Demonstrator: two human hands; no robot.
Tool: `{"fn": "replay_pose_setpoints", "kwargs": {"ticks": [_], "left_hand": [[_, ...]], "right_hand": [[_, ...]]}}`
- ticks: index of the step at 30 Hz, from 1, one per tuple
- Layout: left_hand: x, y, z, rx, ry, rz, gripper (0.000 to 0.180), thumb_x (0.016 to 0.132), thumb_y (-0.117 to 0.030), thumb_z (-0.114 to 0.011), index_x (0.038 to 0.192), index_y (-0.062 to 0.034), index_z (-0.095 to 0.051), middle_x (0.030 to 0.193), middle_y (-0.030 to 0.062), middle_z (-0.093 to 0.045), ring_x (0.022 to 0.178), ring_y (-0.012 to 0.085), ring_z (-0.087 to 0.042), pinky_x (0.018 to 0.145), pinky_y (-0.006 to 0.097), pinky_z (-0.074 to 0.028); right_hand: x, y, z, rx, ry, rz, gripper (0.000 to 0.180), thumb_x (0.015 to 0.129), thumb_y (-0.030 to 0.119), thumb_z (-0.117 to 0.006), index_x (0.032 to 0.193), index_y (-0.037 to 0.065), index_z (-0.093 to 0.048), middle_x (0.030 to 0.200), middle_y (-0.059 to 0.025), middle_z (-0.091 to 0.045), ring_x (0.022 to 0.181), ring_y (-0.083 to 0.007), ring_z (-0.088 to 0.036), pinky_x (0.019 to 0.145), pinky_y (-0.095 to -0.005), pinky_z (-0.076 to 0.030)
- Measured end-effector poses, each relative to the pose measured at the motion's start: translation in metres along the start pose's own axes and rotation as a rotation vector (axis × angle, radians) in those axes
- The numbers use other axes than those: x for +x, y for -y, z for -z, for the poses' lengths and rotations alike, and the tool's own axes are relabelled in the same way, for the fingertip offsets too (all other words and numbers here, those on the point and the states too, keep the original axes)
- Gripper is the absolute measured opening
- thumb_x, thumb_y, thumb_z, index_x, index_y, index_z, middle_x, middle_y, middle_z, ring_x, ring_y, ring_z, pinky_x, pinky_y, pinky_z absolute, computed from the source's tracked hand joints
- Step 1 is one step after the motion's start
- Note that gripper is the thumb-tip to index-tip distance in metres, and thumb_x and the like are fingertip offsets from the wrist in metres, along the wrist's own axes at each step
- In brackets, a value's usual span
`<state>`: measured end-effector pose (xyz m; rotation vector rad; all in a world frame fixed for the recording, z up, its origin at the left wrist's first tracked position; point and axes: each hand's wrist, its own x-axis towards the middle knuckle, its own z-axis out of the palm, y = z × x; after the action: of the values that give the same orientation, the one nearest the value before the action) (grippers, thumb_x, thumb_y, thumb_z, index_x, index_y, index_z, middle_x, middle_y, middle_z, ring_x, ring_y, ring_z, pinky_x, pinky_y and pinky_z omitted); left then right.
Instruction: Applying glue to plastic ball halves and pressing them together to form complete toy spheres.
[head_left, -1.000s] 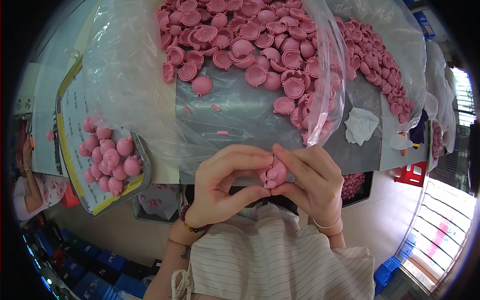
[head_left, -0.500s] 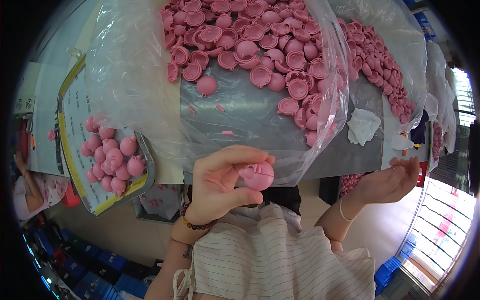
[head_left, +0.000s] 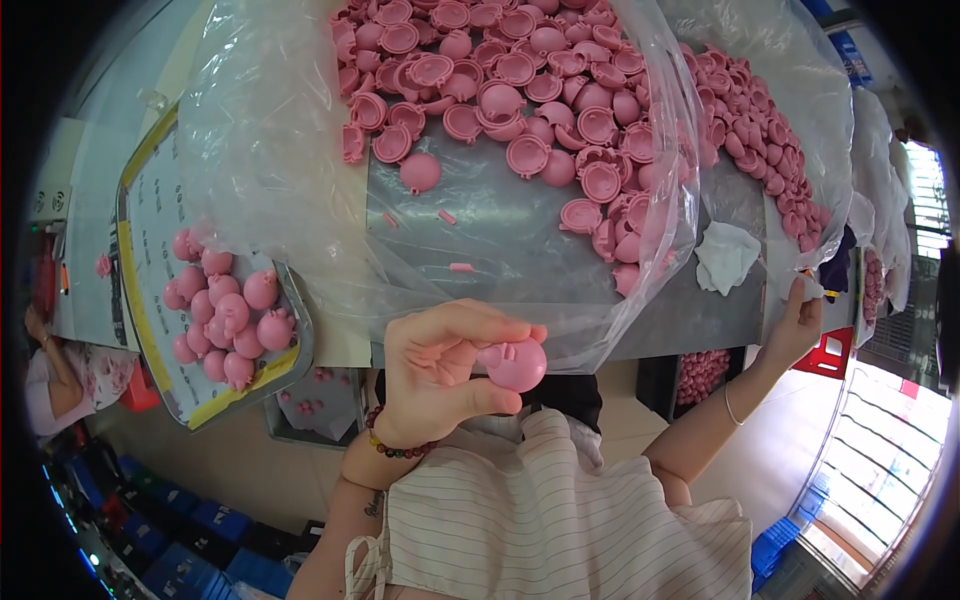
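My left hand [head_left: 430, 375] is closed round a pink plastic ball [head_left: 518, 366] with small lugs on its left side, held between thumb and fingers just in front of the table edge. At the right end of the table, my right hand [head_left: 797, 325] has its fingers drawn together at a small white object [head_left: 811, 288]; whether that object is in its grip is hard to make out. Loose pink half-shells [head_left: 527, 155] lie heaped on the grey tabletop inside a clear plastic bag [head_left: 270, 190]. A few small pink pins [head_left: 461, 267] lie nearer to me.
To the left, a yellow-edged tray [head_left: 207, 412] carries several closed pink balls [head_left: 232, 312]. A second bag of pink shells [head_left: 765, 140] and a crumpled white cloth [head_left: 727, 257] are on the right. Under the table stands a dark bin of pink parts [head_left: 703, 372]. Another person's arm [head_left: 62, 375] shows far left.
My right hand has swung farther out to the right, up to the small white object, and its fingers have drawn together. The pink ball in my left hand has turned, hiding its dark seam.
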<state>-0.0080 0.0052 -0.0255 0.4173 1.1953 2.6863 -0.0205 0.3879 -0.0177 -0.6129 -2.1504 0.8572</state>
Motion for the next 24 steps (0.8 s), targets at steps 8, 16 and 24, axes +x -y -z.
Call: {"fn": "replay_pose_setpoints", "kwargs": {"ticks": [8,16,24], "left_hand": [[0.002,0.003,-0.003,0.006,-0.104,-0.047,0.045,0.062,-0.018,-0.073,0.097,0.0019,-0.053,0.094,0.0111,-0.054,0.085,0.0222,-0.055,0.077,0.031,-0.043],[0.0,0.003,0.003,-0.128,-0.006,-0.049,0.056,0.062,-0.033,-0.073,0.1,-0.0022,-0.045,0.095,0.0135,-0.053,0.076,0.0198,-0.056,0.069,0.03,-0.045],[-0.008,-0.02,-0.017,-0.151,-0.118,0.082,0.053,0.062,-0.023,-0.074,0.101,0.0008,-0.046,0.09,0.0176,-0.057,0.079,0.0243,-0.059,0.071,0.034,-0.048]], "right_hand": [[-0.037,0.063,-0.019,0.382,-0.102,0.092,0.033,0.086,0.021,-0.044,0.105,-0.005,-0.046,0.091,-0.0181,-0.058,0.068,-0.0189,-0.059,0.047,-0.0195,-0.044],[-0.094,0.109,-0.056,0.749,0.38,0.115,0.05,0.084,0.036,-0.046,0.108,-0.007,-0.042,0.082,-0.0195,-0.057,0.052,-0.011,-0.048,0.039,-0.0172,-0.034],[-0.097,0.109,-0.059,0.787,0.315,-0.026,0.049,0.084,0.037,-0.042,0.105,-0.008,-0.044,0.072,-0.0146,-0.056,0.048,-0.0091,-0.042,0.038,-0.0163,-0.028]]}}
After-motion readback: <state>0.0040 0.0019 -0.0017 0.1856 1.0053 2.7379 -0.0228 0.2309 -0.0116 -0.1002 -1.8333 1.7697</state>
